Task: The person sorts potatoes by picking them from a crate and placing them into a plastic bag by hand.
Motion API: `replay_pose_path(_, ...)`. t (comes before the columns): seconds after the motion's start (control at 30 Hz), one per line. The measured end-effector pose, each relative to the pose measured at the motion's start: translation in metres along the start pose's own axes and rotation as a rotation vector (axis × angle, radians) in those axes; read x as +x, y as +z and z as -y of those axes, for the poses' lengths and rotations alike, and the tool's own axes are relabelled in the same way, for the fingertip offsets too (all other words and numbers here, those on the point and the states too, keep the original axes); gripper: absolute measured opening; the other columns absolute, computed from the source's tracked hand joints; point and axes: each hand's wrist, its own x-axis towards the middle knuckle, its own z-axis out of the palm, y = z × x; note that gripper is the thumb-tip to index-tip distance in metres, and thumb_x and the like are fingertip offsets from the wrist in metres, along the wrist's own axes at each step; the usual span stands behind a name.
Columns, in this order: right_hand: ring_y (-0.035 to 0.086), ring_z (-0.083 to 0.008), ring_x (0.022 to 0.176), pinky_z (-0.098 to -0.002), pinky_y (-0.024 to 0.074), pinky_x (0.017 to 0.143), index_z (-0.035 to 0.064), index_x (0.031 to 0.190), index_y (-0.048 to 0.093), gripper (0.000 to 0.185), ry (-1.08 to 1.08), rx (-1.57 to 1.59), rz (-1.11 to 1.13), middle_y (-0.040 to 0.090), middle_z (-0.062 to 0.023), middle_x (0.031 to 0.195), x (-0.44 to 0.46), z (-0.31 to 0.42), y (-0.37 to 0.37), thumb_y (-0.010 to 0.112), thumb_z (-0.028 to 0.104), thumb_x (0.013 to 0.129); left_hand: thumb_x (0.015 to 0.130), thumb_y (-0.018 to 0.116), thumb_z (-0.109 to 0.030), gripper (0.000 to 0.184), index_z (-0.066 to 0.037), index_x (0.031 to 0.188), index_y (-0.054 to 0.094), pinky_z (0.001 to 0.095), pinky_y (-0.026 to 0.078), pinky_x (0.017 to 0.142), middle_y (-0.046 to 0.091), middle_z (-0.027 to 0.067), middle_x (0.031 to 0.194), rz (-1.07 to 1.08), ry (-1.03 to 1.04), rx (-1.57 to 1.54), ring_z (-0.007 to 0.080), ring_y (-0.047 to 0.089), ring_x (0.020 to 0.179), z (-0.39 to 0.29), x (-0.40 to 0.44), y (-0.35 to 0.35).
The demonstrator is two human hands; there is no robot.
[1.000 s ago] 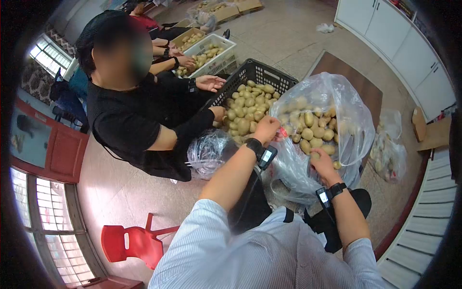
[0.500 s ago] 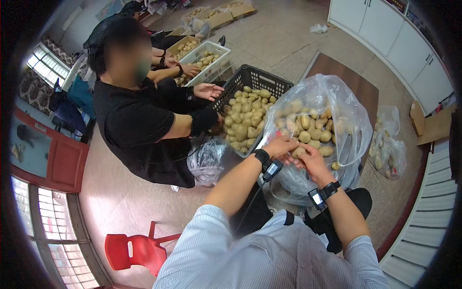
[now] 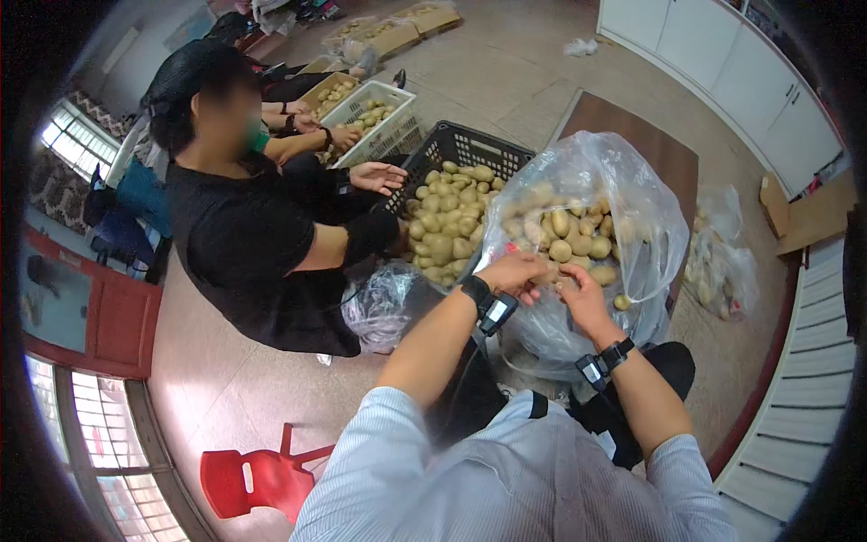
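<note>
Left hand [image 3: 513,274] grasping potato [image 3: 548,269], mostly hidden by fingers. Right hand [image 3: 582,298] close beside, fingers bent; cannot tell whether gripping. Potato held above near side of open clear plastic bag [image 3: 666,230], more potatoes [image 3: 578,244] inside. Left of bag: black slatted crate [image 3: 492,144] of potatoes, co-worker [image 3: 239,221] alongside, one hand at crate's edge.

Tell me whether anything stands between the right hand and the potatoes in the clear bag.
Nothing visible blocks the right hand from the potatoes in the opening of the bag; its film covers those farther right in the view.
</note>
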Motion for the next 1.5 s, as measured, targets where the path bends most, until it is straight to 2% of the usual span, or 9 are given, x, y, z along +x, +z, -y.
replay_pose_path(0.13, 0.061, -0.0237, 0.088, -0.0351, 0.0489, 0.077, 0.0030, 0.114, 0.058, 0.037, -0.025, -0.431, -0.119, 0.061, -0.0130, 0.106, -0.004, -0.042, -0.032, 0.066, 0.010, 0.079, 0.095, 0.053, -0.030, 0.034, 0.000, 0.112, 0.053, 0.0339, 0.055, 0.054, 0.062, 0.0110, 0.093, -0.057, -0.026, -0.185, 0.0209, 0.064, 0.070, -0.002, 0.003, -0.007)
replay_pose_path(0.2, 0.057, -0.0339, 0.097, -0.0408, 0.0451, 0.086, 0.0019, 0.111, 0.059, 0.039, -0.245, -0.804, -0.265, 0.060, -0.0189, 0.103, -0.011, -0.050, -0.047, 0.068, 0.011, 0.074, 0.096, 0.051, -0.030, 0.034, 0.000, 0.112, 0.053, 0.0348, 0.055, 0.055, 0.062, 0.0114, 0.092, -0.092, 0.003, -0.254, 0.0218, 0.063, 0.069, 0.001, 0.005, -0.013)
replay_pose_path(0.3, 0.053, -0.0369, 0.104, -0.0461, 0.0397, 0.093, -0.0003, 0.105, 0.058, 0.035, -0.147, -0.969, -0.353, 0.058, -0.0202, 0.106, -0.023, -0.049, -0.064, 0.064, 0.011, 0.073, 0.097, 0.048, -0.031, 0.035, -0.001, 0.113, 0.052, 0.0360, 0.055, 0.058, 0.061, 0.0125, 0.091, -0.181, 0.062, -0.375, 0.0227, 0.062, 0.070, 0.007, 0.011, -0.029)
replay_pose_path(0.5, 0.052, -0.0423, 0.103, -0.0490, 0.0398, 0.094, -0.0023, 0.105, 0.056, 0.036, 0.035, -1.030, -0.400, 0.048, -0.0208, 0.121, -0.022, -0.070, -0.068, 0.063, 0.009, 0.072, 0.096, 0.046, -0.030, 0.032, -0.002, 0.111, 0.048, 0.0387, 0.056, 0.056, 0.058, 0.0118, 0.087, -0.416, 0.120, -0.621, 0.0237, 0.060, 0.062, 0.006, 0.010, -0.048)
replay_pose_path(0.87, 0.055, -0.0416, 0.098, -0.0468, 0.0466, 0.086, -0.0006, 0.104, 0.056, 0.030, 0.122, -1.069, -0.369, 0.048, -0.0201, 0.114, -0.024, -0.074, -0.066, 0.058, 0.006, 0.074, 0.095, 0.042, -0.030, 0.037, -0.004, 0.121, 0.043, 0.0438, 0.057, 0.065, 0.055, 0.0176, 0.100, -0.624, 0.029, -0.590, 0.0316, 0.061, 0.077, 0.037, -0.003, -0.117)
replay_pose_path(0.97, 0.056, -0.0428, 0.097, -0.0482, 0.0478, 0.084, 0.0002, 0.105, 0.055, 0.030, 0.092, -1.128, -0.323, 0.048, -0.0214, 0.114, -0.024, -0.076, -0.067, 0.058, 0.006, 0.075, 0.093, 0.043, -0.026, 0.035, 0.006, 0.107, 0.048, 0.0456, 0.055, 0.067, 0.057, 0.0194, 0.098, -0.697, 0.152, -0.624, 0.0334, 0.062, 0.085, 0.045, -0.008, -0.125)
replay_pose_path(1.13, 0.053, -0.0476, 0.096, -0.0520, 0.0459, 0.082, 0.0002, 0.100, 0.051, 0.030, 0.186, -0.981, -0.331, 0.049, -0.0266, 0.107, -0.026, -0.075, -0.065, 0.058, 0.004, 0.072, 0.094, 0.043, -0.027, 0.035, 0.001, 0.115, 0.048, 0.0410, 0.059, 0.061, 0.057, 0.0171, 0.092, -0.701, 0.146, -0.691, 0.0303, 0.063, 0.076, 0.073, 0.007, -0.154)
replay_pose_path(1.37, 0.057, -0.0455, 0.090, -0.0508, 0.0464, 0.080, 0.0027, 0.096, 0.053, 0.027, 0.120, -0.977, -0.332, 0.056, -0.0243, 0.098, -0.021, -0.090, -0.064, 0.061, 0.007, 0.071, 0.093, 0.042, -0.023, 0.030, 0.002, 0.108, 0.048, 0.0433, 0.058, 0.059, 0.054, 0.0157, 0.085, -0.901, 0.144, -0.773, 0.0313, 0.062, 0.070, 0.059, -0.008, -0.139)
replay_pose_path(1.5, 0.058, -0.0432, 0.089, -0.0491, 0.0466, 0.079, 0.0021, 0.092, 0.056, 0.021, -0.024, -0.806, -0.290, 0.061, -0.0232, 0.091, -0.019, -0.089, -0.060, 0.060, 0.011, 0.073, 0.091, 0.038, -0.013, 0.032, 0.001, 0.120, 0.040, 0.0526, 0.055, 0.071, 0.051, 0.0194, 0.101, -0.807, 0.198, -0.787, 0.0374, 0.059, 0.089, 0.086, 0.003, -0.169)
